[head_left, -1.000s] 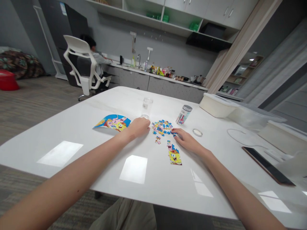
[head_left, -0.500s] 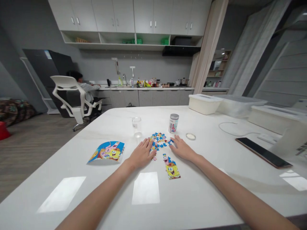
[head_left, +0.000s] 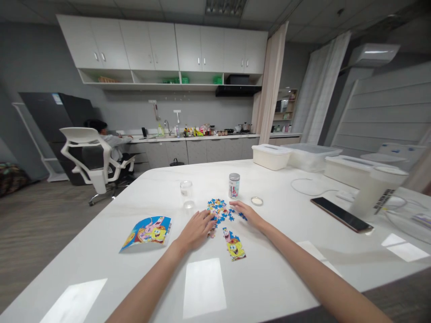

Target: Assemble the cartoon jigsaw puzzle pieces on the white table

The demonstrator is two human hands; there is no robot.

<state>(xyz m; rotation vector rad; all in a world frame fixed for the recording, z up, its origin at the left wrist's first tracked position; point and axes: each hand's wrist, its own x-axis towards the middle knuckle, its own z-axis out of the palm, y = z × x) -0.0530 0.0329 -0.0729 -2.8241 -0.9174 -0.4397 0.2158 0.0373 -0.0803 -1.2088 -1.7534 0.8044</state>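
A loose heap of blue and multicoloured jigsaw pieces (head_left: 218, 209) lies on the white table. My left hand (head_left: 198, 228) rests flat at the heap's left edge, fingers stretched out and covering some pieces. On the other side my right hand (head_left: 248, 214) reaches in with fingers extended, a few blue pieces beside and under it. Closer to me is a joined puzzle section (head_left: 235, 246) with a yellow cartoon face and a stepped upper edge. A curved picture sheet (head_left: 148, 231) with the same cartoon characters lies left of my left hand.
Behind the heap stand a clear jar (head_left: 186, 192) and a silver-lidded labelled can (head_left: 234, 186). A ring-shaped lid (head_left: 257, 201) lies to their right. Further right are a phone (head_left: 340, 214), a pale cup (head_left: 380, 190), cables and plastic boxes (head_left: 272, 157). A person sits in a chair (head_left: 87, 152) far left.
My view has tilted up and shifted right. My right hand's fingers have moved over the heap's right side, and several blue pieces there now lie apart. My left hand stays at the left edge.
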